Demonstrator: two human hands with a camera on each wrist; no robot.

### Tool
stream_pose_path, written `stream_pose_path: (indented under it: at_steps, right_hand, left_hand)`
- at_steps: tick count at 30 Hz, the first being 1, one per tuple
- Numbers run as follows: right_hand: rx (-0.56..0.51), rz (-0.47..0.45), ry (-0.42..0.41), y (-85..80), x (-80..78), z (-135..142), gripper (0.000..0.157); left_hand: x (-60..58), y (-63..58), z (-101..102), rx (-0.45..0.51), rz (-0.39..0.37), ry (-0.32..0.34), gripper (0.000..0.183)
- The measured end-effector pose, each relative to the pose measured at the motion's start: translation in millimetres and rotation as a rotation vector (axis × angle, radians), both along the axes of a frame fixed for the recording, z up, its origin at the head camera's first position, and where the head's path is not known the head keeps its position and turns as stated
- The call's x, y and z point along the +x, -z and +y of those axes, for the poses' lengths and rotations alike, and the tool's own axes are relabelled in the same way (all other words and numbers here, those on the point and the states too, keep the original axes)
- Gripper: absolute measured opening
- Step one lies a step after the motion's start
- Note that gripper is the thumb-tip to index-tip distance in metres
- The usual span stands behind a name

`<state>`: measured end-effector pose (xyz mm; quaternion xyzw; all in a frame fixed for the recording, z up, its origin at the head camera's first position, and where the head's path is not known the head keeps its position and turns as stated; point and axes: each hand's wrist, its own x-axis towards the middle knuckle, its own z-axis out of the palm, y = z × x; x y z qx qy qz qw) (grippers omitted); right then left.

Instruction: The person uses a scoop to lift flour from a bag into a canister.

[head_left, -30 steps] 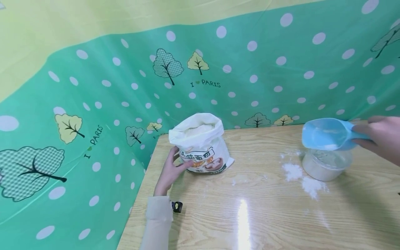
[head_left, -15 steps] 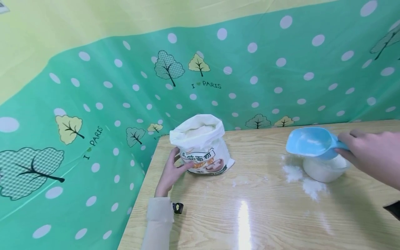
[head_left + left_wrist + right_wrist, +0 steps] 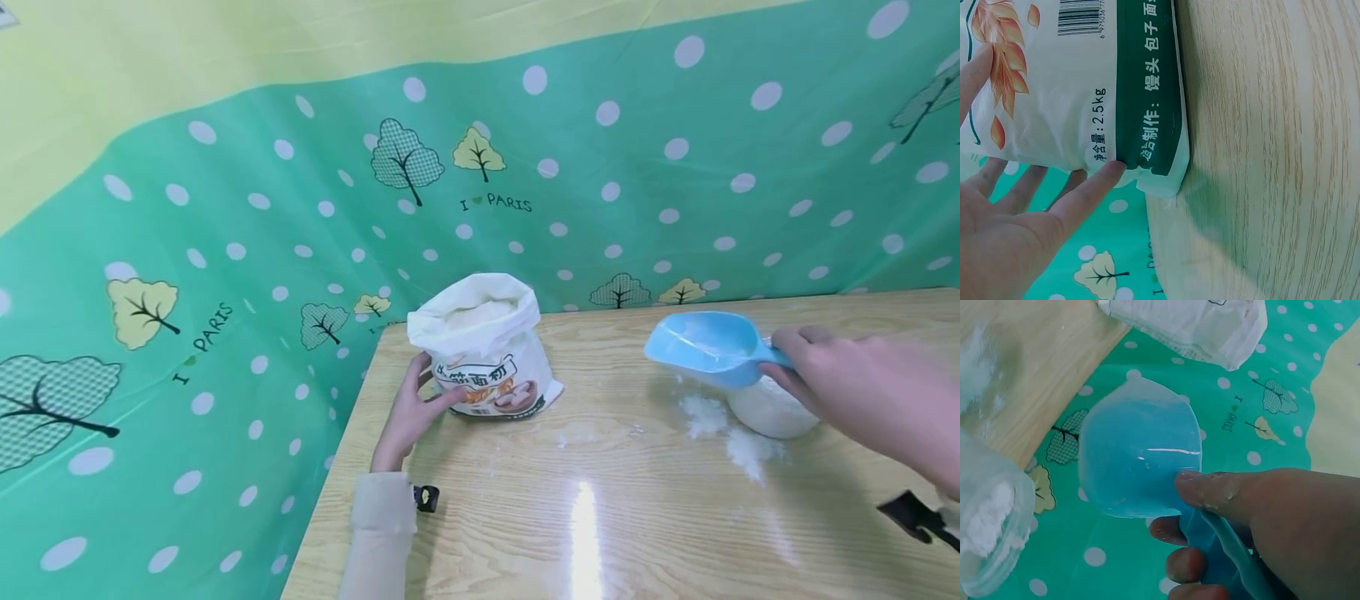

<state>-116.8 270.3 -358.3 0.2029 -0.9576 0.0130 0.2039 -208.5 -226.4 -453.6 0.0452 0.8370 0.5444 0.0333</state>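
Note:
An open white bag of flour [image 3: 480, 350] stands upright at the table's back left, its top rolled down around the flour inside. My left hand [image 3: 412, 408] holds its left side. In the left wrist view the thumb lies on the printed front and the other fingers reach the side and behind. My right hand [image 3: 832, 375] grips the handle of a light blue scoop [image 3: 708, 346], thumb on top and fingers curled beneath. The scoop hangs above the table, just left of and over a clear round container [image 3: 776, 408]. White flour shows inside that container [image 3: 997, 519] in the right wrist view.
Spilled flour [image 3: 703, 415] lies on the wooden table [image 3: 637, 517] beside the container. A green dotted curtain [image 3: 570, 167] rises directly behind the table and along its left side. Black wrist gear [image 3: 911, 512] shows by the right forearm.
My right hand has carried the scoop leftward and slightly down, away from over the container toward the bag. More of the right forearm shows. The left hand and bag have stayed in place.

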Motion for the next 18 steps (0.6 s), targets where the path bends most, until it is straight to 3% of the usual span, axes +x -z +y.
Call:
stream_pose_path:
  at_steps: [4,7,14,18]
  right_hand:
    - [-0.019,-0.063,-0.007,6.4,0.0,-3.5,0.04]
    - [-0.061,-0.144,-0.02,11.5,-2.4,-6.8,0.023]
    - [-0.207,-0.495,-0.011,16.5,-10.4,-12.2,0.012]
    - [-0.279,-0.558,-0.044,22.9,-10.9,-14.5,0.011]
  left_hand:
    - [0.1,1.0,0.2,-0.004,0.015,-0.002,0.083]
    - [0.5,1.3,0.3,-0.007,0.021,-0.005,0.084]
    - [2.3,-1.4,1.0,-0.008,0.009,-0.012,0.085]
    - [3.3,-2.5,1.4,-0.001,0.01,-0.008,0.084]
